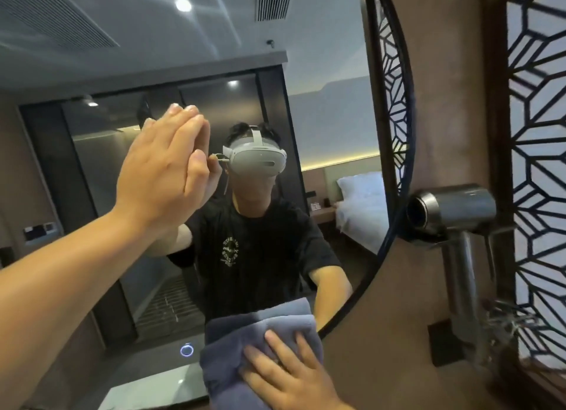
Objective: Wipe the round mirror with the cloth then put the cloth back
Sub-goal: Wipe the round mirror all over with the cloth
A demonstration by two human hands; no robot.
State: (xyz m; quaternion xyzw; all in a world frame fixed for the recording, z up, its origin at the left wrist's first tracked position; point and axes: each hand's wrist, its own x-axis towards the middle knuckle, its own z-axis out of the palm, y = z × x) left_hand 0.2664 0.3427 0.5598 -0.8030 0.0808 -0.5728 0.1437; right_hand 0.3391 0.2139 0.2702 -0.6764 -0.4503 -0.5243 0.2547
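One mirror point(275, 73), one cloth point(245, 342), two hands.

The round mirror point(306, 73) hangs upright on a brown wall, edged by a thin black frame whose right-hand curve sweeps from the top of the view down to the lower middle. Its glass is large enough to fill most of the view and reflects a dim room. The cloth point(245, 336) is blue-grey, soft and thick, bunched into loose folds. It lies flat against the glass at the mirror's lower right part, just inside the frame's bottom curve, its upper edge doubled by its own reflection in the glass.
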